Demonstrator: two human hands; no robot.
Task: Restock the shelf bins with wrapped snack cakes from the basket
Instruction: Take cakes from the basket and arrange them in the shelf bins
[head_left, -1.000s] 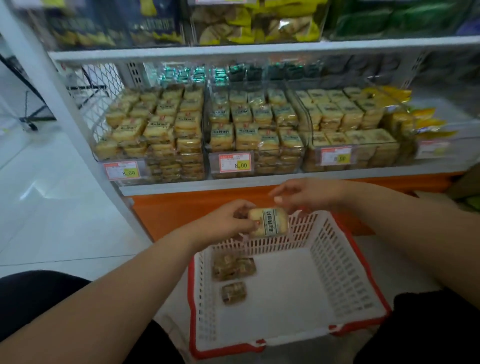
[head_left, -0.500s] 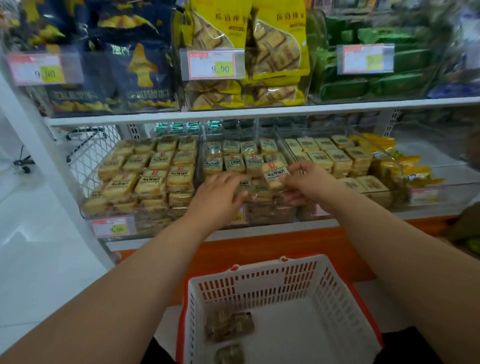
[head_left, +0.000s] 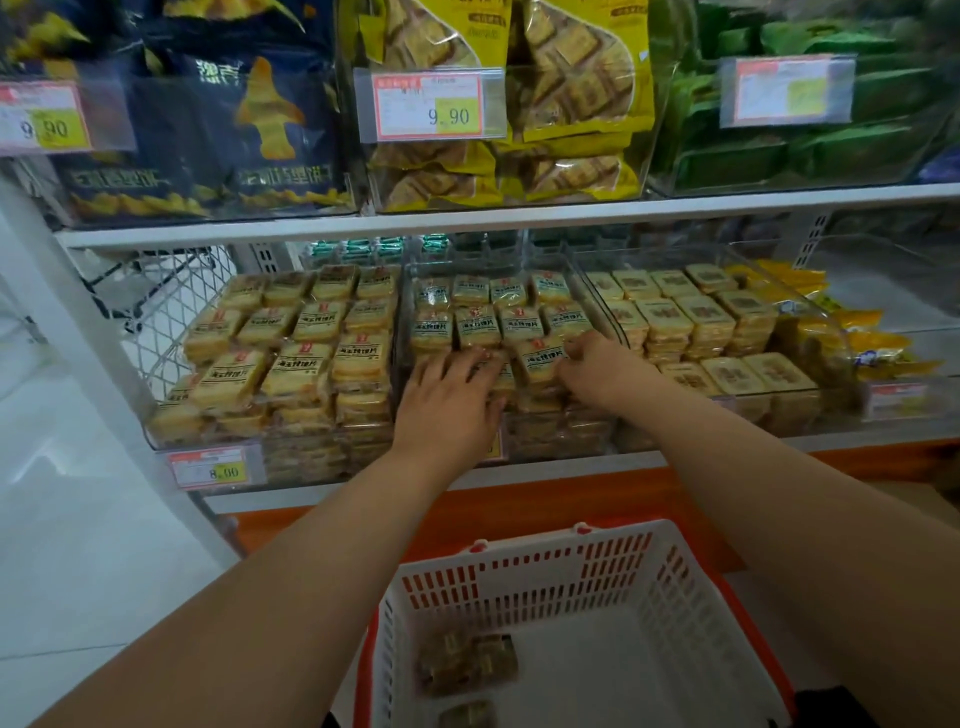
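Both hands reach into the middle clear bin (head_left: 506, 291) on the lower shelf (head_left: 727, 447), which is packed with rows of wrapped snack cakes. The left hand (head_left: 449, 400) lies palm-down with its fingers fairly straight and spread, pressing flat on the cakes at the front of that bin. The right hand (head_left: 597, 371) is just beside it to the right, fingers curled and pinching the right edge of one wrapped snack cake (head_left: 540, 361), which lies label-up on the front row of the middle bin, between the two hands. To the left of the middle bin, a second bin (head_left: 171, 441) holds similar cakes with darker labels; to its right, a third bin (head_left: 800, 410) holds paler square cakes. A price tag (head_left: 213, 470) reading 8.00 hangs on the front of the left bin. Below the middle bin, close to the camera, the white and red basket (head_left: 524, 571) stands on the floor with a few brown wrapped cakes (head_left: 467, 665) lying in its near left part
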